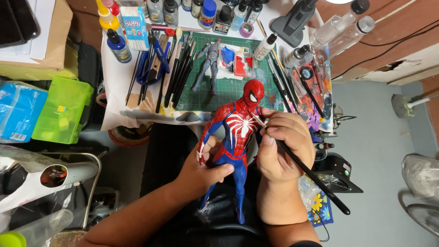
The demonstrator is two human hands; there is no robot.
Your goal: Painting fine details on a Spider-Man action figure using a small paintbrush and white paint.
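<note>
My left hand (203,170) grips a red and blue superhero figure (236,132) around its hips and legs, holding it upright over my lap. My right hand (283,146) holds a thin black-handled paintbrush (311,176), whose tip touches the figure's chest near the white spider emblem. The brush handle slants down to the right past my wrist. The figure's red masked head sits just in front of the table's near edge.
A small table holds a green cutting mat (228,89) with a grey unpainted figure (209,64), a row of brushes (176,68), paint bottles (118,45) and clear bottles (338,27). A green plastic box (61,110) stands at left, a black fan unit (336,176) at right.
</note>
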